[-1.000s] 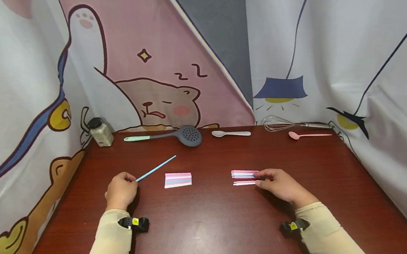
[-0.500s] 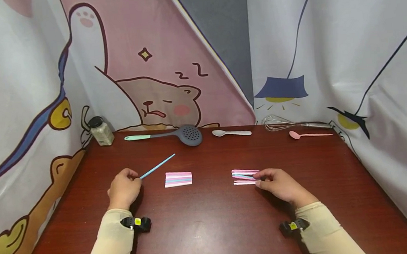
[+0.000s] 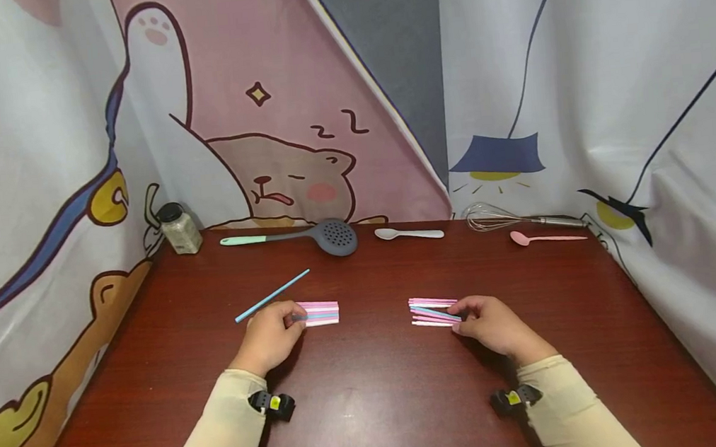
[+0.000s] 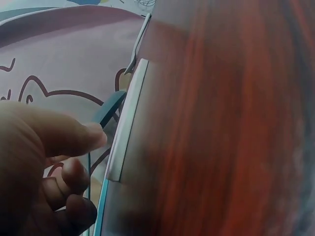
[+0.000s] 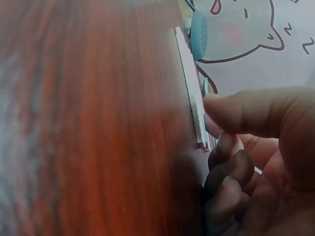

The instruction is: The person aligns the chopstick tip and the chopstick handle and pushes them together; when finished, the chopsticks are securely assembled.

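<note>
A row of short pink, white and blue straws (image 3: 322,313) lies on the table, its left end partly hidden by my left hand (image 3: 272,335). In the left wrist view that hand's thumb (image 4: 83,140) is apart from the other fingers, with no straw between them. A longer blue straw (image 3: 273,295) lies loose just beyond this hand. My right hand (image 3: 491,325) touches the right ends of a second group of short straws (image 3: 429,321). One blue straw (image 3: 432,313) there slants between its index finger and thumb tips, which look apart.
Along the back edge lie a jar (image 3: 181,230), a slotted turner (image 3: 336,238), a white spoon (image 3: 408,233), a whisk (image 3: 517,218) and a pink spoon (image 3: 544,237). Printed curtains (image 3: 290,173) hang behind the brown table (image 3: 360,394).
My left hand has let go of the long blue straw and moved right to the left row. In the right group, the blue straw has turned aslant and the straws have spread; that hand barely moved.
</note>
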`<state>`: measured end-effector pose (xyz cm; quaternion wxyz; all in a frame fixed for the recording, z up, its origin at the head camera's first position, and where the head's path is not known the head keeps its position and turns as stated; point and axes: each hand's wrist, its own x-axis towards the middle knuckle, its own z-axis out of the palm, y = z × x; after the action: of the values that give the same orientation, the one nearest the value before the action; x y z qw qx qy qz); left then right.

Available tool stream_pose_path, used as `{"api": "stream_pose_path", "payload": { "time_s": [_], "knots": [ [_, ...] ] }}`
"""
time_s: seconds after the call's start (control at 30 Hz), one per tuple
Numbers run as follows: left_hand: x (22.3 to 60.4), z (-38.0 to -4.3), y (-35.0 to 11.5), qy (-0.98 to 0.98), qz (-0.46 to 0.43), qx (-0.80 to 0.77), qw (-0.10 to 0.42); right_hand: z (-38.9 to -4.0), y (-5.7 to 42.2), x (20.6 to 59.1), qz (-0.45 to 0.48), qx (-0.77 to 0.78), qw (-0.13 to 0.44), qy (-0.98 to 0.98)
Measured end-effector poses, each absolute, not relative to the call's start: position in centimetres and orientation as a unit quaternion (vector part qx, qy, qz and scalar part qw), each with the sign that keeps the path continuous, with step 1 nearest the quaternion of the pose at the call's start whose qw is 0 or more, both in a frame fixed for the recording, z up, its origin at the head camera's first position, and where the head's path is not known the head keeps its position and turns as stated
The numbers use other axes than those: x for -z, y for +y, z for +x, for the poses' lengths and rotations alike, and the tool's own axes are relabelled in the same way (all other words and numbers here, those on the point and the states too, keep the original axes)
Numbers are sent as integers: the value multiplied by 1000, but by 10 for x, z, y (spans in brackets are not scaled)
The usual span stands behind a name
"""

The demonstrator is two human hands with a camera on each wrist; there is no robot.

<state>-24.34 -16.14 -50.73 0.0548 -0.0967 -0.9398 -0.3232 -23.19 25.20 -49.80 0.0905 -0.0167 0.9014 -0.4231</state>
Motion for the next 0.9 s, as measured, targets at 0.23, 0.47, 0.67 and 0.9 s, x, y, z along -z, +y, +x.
{"api": "stream_pose_path", "payload": {
  "time_s": [0.23, 0.47, 0.67, 0.9],
  "knots": [
    [507, -242, -160, -945, -86, 313, 38, -233, 250, 498, -5, 401, 88, 912],
    [505, -243, -163, -948, -85, 304, 42, -235, 246, 496, -5, 383, 85, 920],
    [503, -243, -166, -950, -79, 300, 45, -237, 245, 496, -7, 373, 80, 924],
    [505, -242, -164, -949, -78, 302, 42, -232, 246, 495, -2, 376, 78, 923]
  ]
}}
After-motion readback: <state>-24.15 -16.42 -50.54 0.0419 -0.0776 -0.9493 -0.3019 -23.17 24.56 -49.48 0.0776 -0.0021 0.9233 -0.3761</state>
